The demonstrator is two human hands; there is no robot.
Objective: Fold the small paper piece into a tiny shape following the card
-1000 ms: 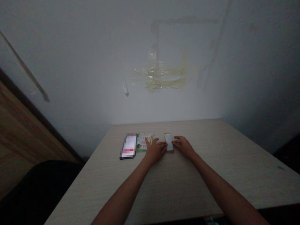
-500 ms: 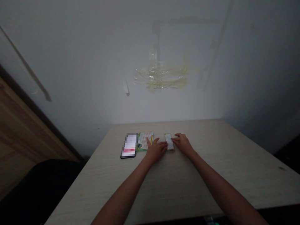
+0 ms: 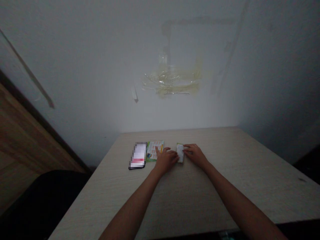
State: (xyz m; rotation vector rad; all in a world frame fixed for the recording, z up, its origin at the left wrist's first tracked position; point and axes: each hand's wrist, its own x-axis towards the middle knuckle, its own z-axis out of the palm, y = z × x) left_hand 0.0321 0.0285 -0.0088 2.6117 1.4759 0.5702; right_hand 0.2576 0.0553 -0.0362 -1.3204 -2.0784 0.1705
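A small, flat white printed packet [image 3: 180, 154] with a greenish far edge lies on the table between my hands. My left hand [image 3: 167, 160] has its fingertips on the packet's left side, with its thumb spread towards a printed leaflet [image 3: 152, 149]. At the packet's right side, the fingertips of my right hand [image 3: 196, 155] press against the edge. Together the hands hold it from both sides. Whether it is a box or a stack of folded paper, I cannot tell. The leaflet is white and green with coloured blocks of text.
Left of the leaflet lies a phone [image 3: 138, 156] with a dark rim and a blurred screen. The pale wooden table [image 3: 112, 196] meets a wall [image 3: 100, 83] bearing old tape [image 3: 172, 81]. A dark object [image 3: 47, 196] stands beyond the table's left edge.
The packet has turned slightly and now sits straighter. My right fingertips have shifted from its top face to its right edge. The left hand has hardly moved.
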